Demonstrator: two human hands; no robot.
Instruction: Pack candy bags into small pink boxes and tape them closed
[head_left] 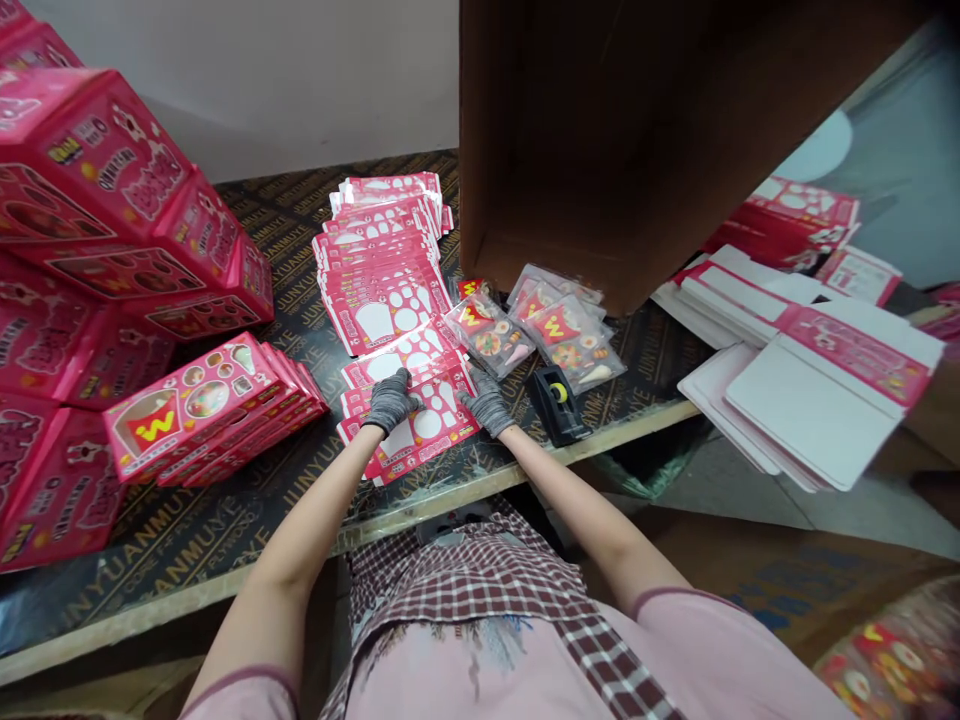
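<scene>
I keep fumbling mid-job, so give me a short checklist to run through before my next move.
1. Both hands on the near pink sheets: ok, left hand and right hand touch them.
2. Near sheets squared up: not ok, edges are staggered.
3. More sheets just beyond: ok, in a fanned pile.
4. Clear packs close by: ok, right of the pile.
5. Tape dispenser apart from the right hand: ok.
6. Tape end ready on its cutter: cannot tell, too small.
</scene>
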